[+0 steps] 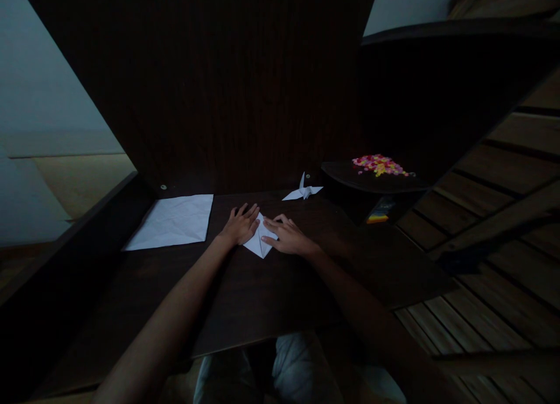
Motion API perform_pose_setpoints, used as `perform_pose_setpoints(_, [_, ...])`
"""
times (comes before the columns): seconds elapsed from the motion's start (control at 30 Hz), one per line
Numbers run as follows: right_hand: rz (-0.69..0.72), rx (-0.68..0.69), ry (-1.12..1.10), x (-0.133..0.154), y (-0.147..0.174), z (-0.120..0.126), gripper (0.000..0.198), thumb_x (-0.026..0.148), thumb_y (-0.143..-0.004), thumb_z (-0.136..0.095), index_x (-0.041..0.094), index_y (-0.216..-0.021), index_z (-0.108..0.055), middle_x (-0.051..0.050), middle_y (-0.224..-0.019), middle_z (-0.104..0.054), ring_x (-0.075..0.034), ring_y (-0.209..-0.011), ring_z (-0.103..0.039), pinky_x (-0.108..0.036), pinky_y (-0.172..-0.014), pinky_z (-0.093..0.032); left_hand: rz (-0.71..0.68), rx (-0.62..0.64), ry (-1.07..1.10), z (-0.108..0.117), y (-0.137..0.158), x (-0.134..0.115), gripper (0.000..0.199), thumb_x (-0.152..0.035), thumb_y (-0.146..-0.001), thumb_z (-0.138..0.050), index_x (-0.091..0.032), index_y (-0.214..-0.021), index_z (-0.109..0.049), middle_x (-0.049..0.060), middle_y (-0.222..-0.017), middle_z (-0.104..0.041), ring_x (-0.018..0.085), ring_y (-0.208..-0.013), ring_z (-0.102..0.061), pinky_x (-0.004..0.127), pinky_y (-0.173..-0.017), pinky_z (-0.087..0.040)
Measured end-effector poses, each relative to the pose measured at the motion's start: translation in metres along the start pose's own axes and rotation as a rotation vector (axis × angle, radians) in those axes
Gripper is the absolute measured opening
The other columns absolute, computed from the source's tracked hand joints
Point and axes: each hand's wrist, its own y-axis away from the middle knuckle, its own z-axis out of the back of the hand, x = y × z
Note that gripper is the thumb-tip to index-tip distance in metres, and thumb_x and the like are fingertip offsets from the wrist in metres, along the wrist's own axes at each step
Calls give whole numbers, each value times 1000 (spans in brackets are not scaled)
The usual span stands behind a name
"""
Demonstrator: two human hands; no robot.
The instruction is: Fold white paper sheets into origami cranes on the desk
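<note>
And here's the folded paper (261,246) on the desk (262,311), partly hidden: left hand (241,224) flat across nine o'clock, right hand (286,235) spread over three, neither clenched! Paper crane (303,192), half-past one, dimly lit.

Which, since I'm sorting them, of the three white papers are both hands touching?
The folded, pointed paper; the broad sheet at left and the paper bird lie untouched.
</note>
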Motion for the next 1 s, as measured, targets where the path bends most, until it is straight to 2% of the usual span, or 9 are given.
perform_pose_setpoints(0.1, [5, -1, 6, 3, 1, 1, 59, 54, -92, -35, 21, -141, -38, -8, -148, -38, -30, -122, -37, -52, -100, -32, 13, 22, 4, 0, 0, -1, 55, -38, -96, -18, -16, -145, -30, 7, -153, -27, 32, -140, -19, 55, -108, -20])
perform_pose_setpoints(0.33, [5, 5, 50, 5, 0, -2, 76, 64, -84, -43, 17, -143, -33, -10, -150, -34, -33, -126, -33, -53, -101, -31, 36, 19, 56, -2, -2, 2, 56, -39, -96, -18, -17, -146, -27, 7, -153, -27, 31, -140, -20, 54, -108, -21])
perform_pose_setpoints(0.47, [22, 4, 96, 7, 2, -3, 73, 60, -85, -45, 17, -143, -35, -13, -151, -30, -35, -127, -34, -54, -102, -29, 48, -6, 80, -1, -2, 2, 53, -36, -96, -21, -21, -145, -29, 5, -152, -29, 30, -140, -22, 54, -108, -22])
perform_pose_setpoints(0.63, [165, 25, 82, 5, 4, -5, 59, 50, -92, -39, 21, -143, -35, -11, -152, -28, -29, -140, -21, -52, -108, -22, 7, -77, 49, 6, 1, -1, 48, -32, -94, -27, -21, -139, -41, 5, -148, -38, 29, -139, -24, 51, -106, -29])
perform_pose_setpoints(0.73, [186, 36, 42, 1, 3, -7, 63, 53, -91, -39, 19, -144, -33, -12, -151, -29, -27, -142, -20, -48, -112, -18, -50, -133, 16, 10, 4, -2, 43, -28, -92, -33, -19, -130, -52, 6, -140, -49, 26, -136, -31, 46, -104, -33])
perform_pose_setpoints(0.83, [185, 43, 14, -1, 3, -8, 71, 60, -87, -42, 20, -145, -31, -11, -152, -26, -26, -142, -19, -47, -115, -14, -45, -175, 1, 10, 9, -1, 41, -26, -90, -35, -19, -125, -56, 6, -136, -54, 27, -131, -39, 44, -102, -36])
perform_pose_setpoints(0.9, [186, 59, 6, -2, 4, -8, 74, 63, -86, -42, 20, -145, -29, -9, -153, -23, -25, -143, -16, -46, -116, -11, -23, -211, 9, 10, 15, 1, 45, -21, -89, -35, -17, -131, -51, 7, -136, -53, 25, -129, -41, 42, -102, -37])
perform_pose_setpoints(1.0, [180, 86, 2, -1, 4, -7, 78, 65, -84, -42, 20, -146, -26, -9, -154, -20, -24, -143, -14, -46, -116, -8, -37, -213, 42, 10, 27, 3, 56, -21, -90, -34, -12, -144, -29, 12, -137, -52, 22, -130, -42, 38, -103, -37])
